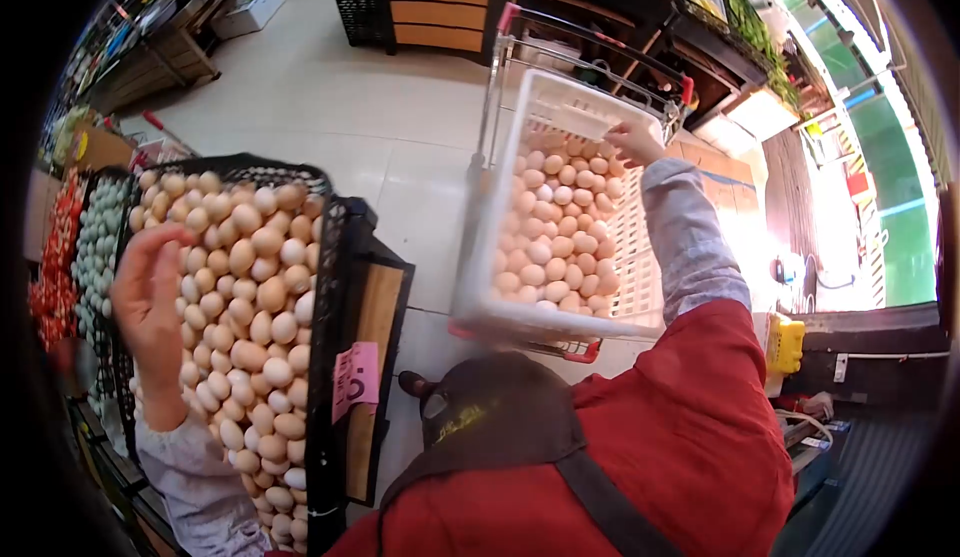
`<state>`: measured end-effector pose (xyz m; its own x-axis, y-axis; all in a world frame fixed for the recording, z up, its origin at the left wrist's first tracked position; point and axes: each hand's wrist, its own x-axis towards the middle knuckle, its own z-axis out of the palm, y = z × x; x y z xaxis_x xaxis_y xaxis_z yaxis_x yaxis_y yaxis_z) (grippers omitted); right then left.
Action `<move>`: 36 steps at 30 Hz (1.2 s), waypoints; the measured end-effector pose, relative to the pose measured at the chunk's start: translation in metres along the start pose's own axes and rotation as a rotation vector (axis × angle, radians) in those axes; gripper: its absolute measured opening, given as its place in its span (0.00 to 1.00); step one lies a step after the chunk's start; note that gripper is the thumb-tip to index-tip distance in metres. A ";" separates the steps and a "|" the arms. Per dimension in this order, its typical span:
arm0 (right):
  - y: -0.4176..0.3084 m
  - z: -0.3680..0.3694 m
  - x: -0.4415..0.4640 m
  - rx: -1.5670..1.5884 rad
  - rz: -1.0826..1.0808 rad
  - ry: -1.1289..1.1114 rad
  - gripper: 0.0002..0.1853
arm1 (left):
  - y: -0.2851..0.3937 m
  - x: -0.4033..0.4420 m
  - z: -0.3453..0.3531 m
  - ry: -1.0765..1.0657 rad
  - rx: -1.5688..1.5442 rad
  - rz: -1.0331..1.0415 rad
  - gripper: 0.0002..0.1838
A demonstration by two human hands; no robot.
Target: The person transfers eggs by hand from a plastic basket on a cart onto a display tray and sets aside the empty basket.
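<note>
My left hand [153, 302] is raised over a black plastic crate [326, 357] heaped with brown and pale eggs [250, 297]. Its fingers are curved with a gap to the thumb, and no egg shows in them. On the other side, my right hand [637, 144] is over the far right part of a white plastic basket [625, 327]. Those fingers are bent together just above the eggs [565, 227] inside; whether an egg is in them is hidden. The white basket rests on a metal shopping cart [490, 122].
A pink price card [356, 377] hangs on the black crate's right side. Farther left are greenish eggs [102, 237] and red-wrapped items [62, 257]. Vegetable shelves [735, 27] stand behind the cart. Pale floor tiles [350, 167] run between crate and cart.
</note>
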<state>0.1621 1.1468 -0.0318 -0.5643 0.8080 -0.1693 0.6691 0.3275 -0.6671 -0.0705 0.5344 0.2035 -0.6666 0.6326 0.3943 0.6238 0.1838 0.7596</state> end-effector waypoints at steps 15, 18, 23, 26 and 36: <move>0.045 0.067 0.010 -0.403 0.134 0.011 0.33 | 0.026 0.054 0.366 -0.813 -0.441 -0.274 0.11; 0.052 0.076 0.017 -0.382 0.188 0.123 0.31 | 0.008 0.031 0.395 -0.863 -0.536 -0.377 0.12; 0.051 0.073 0.019 -0.315 0.139 0.172 0.26 | -0.009 0.020 0.424 -0.839 -0.587 -0.556 0.15; 0.058 0.079 0.017 -0.308 0.083 0.245 0.23 | -0.013 0.025 0.437 -0.828 -0.605 -0.658 0.18; 0.073 0.099 0.026 -0.689 0.142 0.300 0.22 | -0.031 0.035 0.502 -0.794 -0.758 -0.848 0.17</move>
<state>0.1485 1.1434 -0.1565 -0.3603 0.9315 0.0503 0.9315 0.3621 -0.0334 0.0917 0.9284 -0.0660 -0.1586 0.8352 -0.5266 -0.3926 0.4360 0.8098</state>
